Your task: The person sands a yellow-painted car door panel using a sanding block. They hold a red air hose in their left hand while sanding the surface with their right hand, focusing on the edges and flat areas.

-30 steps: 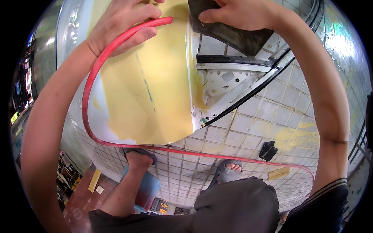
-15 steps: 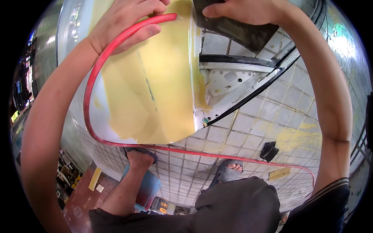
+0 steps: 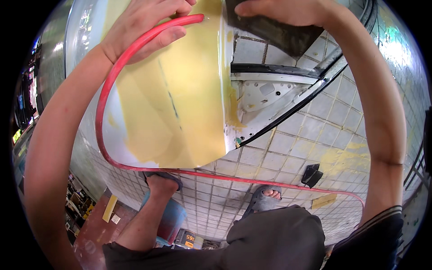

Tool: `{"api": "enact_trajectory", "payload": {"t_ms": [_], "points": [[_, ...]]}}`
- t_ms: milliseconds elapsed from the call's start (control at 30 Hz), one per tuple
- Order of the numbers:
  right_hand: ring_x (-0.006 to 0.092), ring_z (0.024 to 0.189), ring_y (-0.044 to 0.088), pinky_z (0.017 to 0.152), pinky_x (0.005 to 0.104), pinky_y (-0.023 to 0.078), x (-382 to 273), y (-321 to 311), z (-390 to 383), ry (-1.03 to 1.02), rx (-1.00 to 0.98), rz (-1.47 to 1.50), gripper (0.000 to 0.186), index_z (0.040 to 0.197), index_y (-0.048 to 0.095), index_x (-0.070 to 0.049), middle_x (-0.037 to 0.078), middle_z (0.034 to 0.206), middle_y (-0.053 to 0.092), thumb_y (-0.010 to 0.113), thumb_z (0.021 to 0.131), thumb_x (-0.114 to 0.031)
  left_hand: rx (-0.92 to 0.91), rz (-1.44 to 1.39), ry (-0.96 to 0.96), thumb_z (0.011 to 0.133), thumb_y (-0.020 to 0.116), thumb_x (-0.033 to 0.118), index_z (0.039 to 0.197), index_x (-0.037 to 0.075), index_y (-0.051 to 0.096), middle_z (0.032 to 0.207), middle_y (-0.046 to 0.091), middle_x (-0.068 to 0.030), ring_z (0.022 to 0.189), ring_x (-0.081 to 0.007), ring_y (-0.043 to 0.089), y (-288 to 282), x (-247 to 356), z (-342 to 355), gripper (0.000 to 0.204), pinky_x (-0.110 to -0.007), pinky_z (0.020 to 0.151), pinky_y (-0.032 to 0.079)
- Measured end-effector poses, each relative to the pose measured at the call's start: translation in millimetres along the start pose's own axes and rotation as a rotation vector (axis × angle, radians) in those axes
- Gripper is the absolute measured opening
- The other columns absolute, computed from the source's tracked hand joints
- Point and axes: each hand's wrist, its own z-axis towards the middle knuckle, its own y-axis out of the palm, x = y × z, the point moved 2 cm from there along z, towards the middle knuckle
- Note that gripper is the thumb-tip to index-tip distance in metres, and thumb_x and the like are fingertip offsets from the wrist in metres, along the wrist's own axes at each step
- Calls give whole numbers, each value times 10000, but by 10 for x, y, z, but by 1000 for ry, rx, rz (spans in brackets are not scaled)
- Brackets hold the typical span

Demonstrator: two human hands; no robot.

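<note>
A car door panel (image 3: 193,94), coated with smooth yellow filler and showing a thin dark line, lies in front of me. My left hand (image 3: 146,31) is closed round a red hose (image 3: 104,101) near its end, over the yellow surface. The hose tip points right, with a small wet glint beside it. My right hand (image 3: 283,11) pinches a dark, wet-looking sheet of sandpaper (image 3: 281,33) at the panel's right edge. The sheet hangs over the window opening. The upper fingers of both hands are partly cut off by the picture's top edge.
The door's black-edged window frame (image 3: 274,68) juts to the right. Below it, a tiled floor (image 3: 288,148) has yellow smears, a black scrap (image 3: 312,175) and a tan strip (image 3: 324,201). The hose runs across the floor past my feet. A blue bucket (image 3: 173,218) stands by my left leg.
My right hand and the sandpaper have shifted very slightly to the left. My left hand and the hose have barely moved.
</note>
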Motion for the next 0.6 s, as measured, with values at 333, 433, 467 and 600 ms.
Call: {"api": "enact_trajectory", "payload": {"t_ms": [333,433,467,600], "points": [[362,895,702,808,440,535,55,3,-60,-103,42,-48,253,1017,694,40,234,921,720,691,884,-174,1,1,0,1001,515,343,1261,31,676,1350,583,-157,1252,-341,509,-1,3,-13,437,-447,1133,361],[353,889,705,804,438,536,9,16,64,6,-28,-28,232,991,689,40,234,913,719,680,889,-168,-5,8,1,1001,514,343,1262,31,676,1351,583,-157,1252,-341,509,-31,-2,-21,438,-447,1133,361],[351,890,705,805,438,536,-66,-26,73,18,-18,-28,227,987,687,39,234,913,719,675,892,-166,-6,11,3,1001,514,343,1263,31,676,1351,583,-157,1252,-341,509,-47,-8,-24,438,-447,1134,361],[346,873,706,795,437,540,58,146,70,-97,-72,44,216,982,689,34,227,904,719,667,895,-163,6,-1,3,1002,514,343,1266,31,676,1351,583,-157,1253,-341,508,19,7,-8,440,-447,1134,361]]}}
